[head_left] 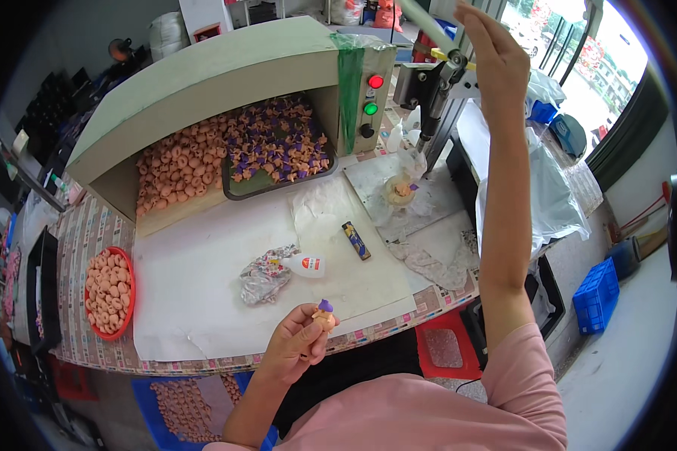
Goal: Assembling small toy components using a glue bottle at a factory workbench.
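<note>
Head view: left fingers (316,331) pinch a small purple-topped figure (324,316)

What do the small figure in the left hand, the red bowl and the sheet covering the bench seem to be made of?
Small figure: likely moulded plastic or rubber, matte tan with a purple top.
Red bowl: probably plastic, with a thin, smooth, uniformly coloured rim.
Sheet: looks like white paper or card, flat and matte, with slightly ragged edges.

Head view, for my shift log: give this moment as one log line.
left hand: holds small figure with purple top | right hand: raised on press lever | press bed: another figure | table: glue bottle
</note>
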The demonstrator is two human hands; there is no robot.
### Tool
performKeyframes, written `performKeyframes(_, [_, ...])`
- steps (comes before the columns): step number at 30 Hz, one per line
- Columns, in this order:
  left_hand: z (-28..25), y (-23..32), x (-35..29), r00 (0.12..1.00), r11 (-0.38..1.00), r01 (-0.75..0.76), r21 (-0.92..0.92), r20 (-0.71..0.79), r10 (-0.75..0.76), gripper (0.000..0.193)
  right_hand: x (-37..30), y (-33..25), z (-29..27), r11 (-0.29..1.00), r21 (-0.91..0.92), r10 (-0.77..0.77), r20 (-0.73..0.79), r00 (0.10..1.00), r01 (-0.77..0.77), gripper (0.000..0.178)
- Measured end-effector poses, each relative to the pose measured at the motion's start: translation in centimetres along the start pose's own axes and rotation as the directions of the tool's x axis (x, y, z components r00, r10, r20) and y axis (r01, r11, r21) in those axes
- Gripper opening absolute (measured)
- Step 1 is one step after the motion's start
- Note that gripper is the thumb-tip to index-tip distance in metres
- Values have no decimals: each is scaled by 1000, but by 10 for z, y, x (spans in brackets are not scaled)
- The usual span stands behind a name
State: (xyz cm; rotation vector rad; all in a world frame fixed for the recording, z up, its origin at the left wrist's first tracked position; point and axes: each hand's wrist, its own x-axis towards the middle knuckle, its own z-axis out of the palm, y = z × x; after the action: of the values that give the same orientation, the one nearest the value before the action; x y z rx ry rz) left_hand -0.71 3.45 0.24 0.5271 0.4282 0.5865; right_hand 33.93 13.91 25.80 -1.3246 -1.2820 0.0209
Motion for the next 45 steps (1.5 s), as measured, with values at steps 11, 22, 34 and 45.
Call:
performKeyframes(11, [-6, 28, -6, 990, 998, -59, 37, -129, 63, 23, -196, 175, 20, 838, -541, 96, 9, 995, -76, 25])
performKeyframes(22, [22, 47, 40, 994, 970, -66, 236, -73, 85, 24, -198, 94, -79, 737, -643, -27, -338, 941, -210, 18])
performKeyframes(34, [81, 9, 237, 966, 692, -182, 699, -6, 260, 24, -210, 73, -124, 727, -678, -7, -168, 986, -110, 16])
performKeyframes(45, [83, -35, 304, 698, 129, -534, 835, 350, 625, 30, -212, 29, -82, 919, -393, -3, 43, 999, 20, 14])
